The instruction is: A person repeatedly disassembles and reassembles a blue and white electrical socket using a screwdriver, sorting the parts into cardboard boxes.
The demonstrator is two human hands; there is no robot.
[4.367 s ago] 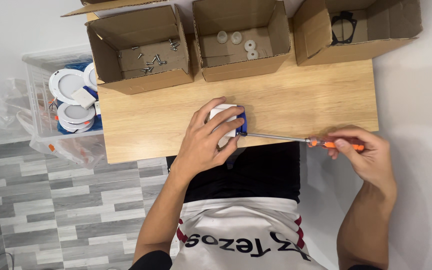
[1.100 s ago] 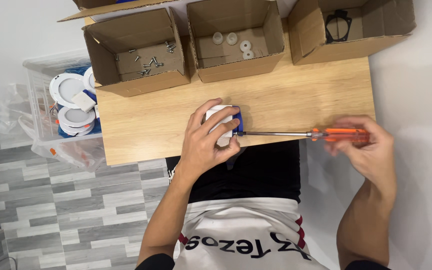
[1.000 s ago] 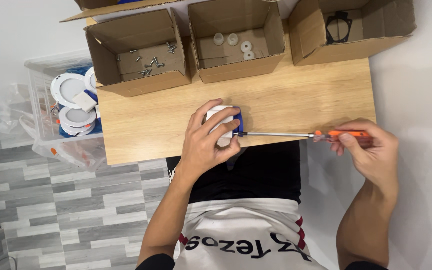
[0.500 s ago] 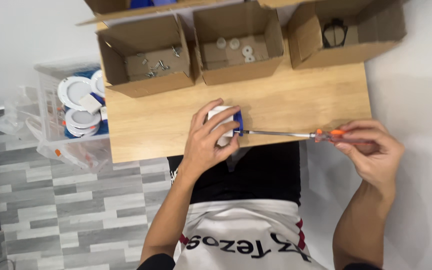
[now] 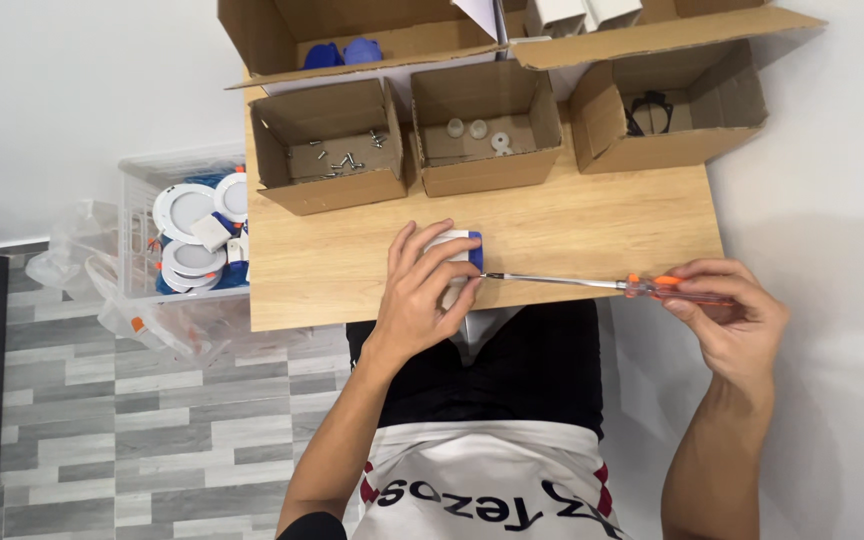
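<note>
- Head view looks straight down on a wooden table (image 5: 572, 225) with both bare hands at its near edge.
- Left hand (image 5: 422, 295) lies over a small white and blue fixture (image 5: 459, 247), fingers curled down around it and pressing it to the tabletop near the front edge.
- Right hand (image 5: 727, 315), at 3 o'clock from the fixture and off the table's side, pinches the orange-and-clear handle of a long screwdriver (image 5: 592, 283).
- Its thin shaft runs level toward 9 o'clock, and the tip meets the fixture's blue side.
- At 12 o'clock stand three open cardboard boxes: one with screws (image 5: 337, 160), one with small white round parts (image 5: 477, 135), one with a black part (image 5: 647, 110).
- At 9 o'clock, beside the table, a clear plastic bin (image 5: 142, 240) holds round white lamps.
</note>
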